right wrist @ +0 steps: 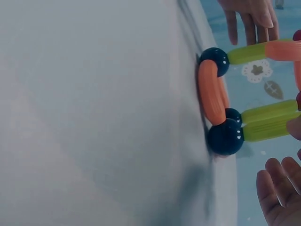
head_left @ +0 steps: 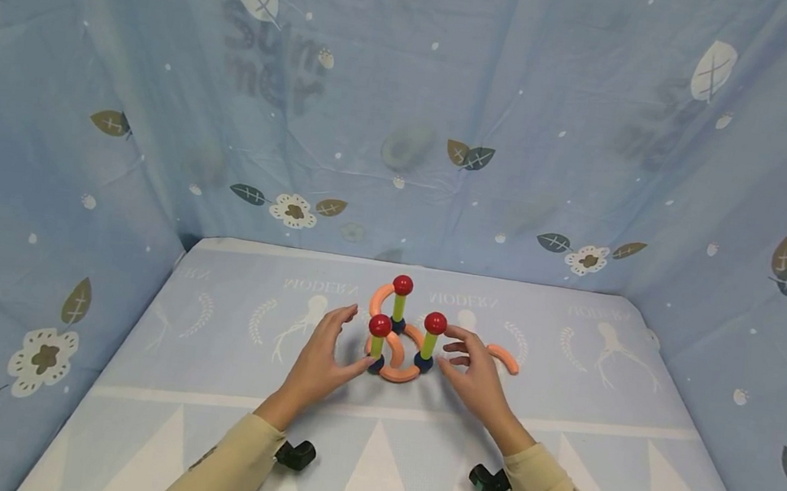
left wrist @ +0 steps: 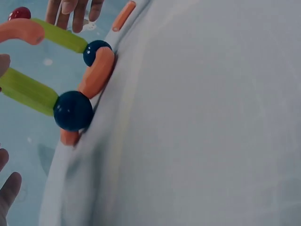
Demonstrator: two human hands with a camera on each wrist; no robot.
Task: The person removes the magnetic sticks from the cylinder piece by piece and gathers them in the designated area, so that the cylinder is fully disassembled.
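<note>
A small toy frame of rods and balls stands on the table. Red balls (head_left: pixel 379 326) top its upright green rods (head_left: pixel 429 345), and dark blue balls (left wrist: pixel 74 111) form its feet. Curved orange rods (right wrist: pixel 211 92) link the blue balls, and an orange arc (head_left: pixel 380 300) runs from the rear red ball. My left hand (head_left: pixel 322 358) is at the frame's left side, its thumb near the front-left foot. My right hand (head_left: pixel 476 377) is beside the right upright, fingers spread and slightly bent. Whether either hand touches the frame, I cannot tell.
A loose orange curved rod (head_left: pixel 503 358) lies just right of my right hand. Black angled devices (head_left: pixel 296 455) show beside each sleeve. Blue patterned cloth (head_left: pixel 409 116) walls in the back and sides of the printed table cover (head_left: pixel 372 480).
</note>
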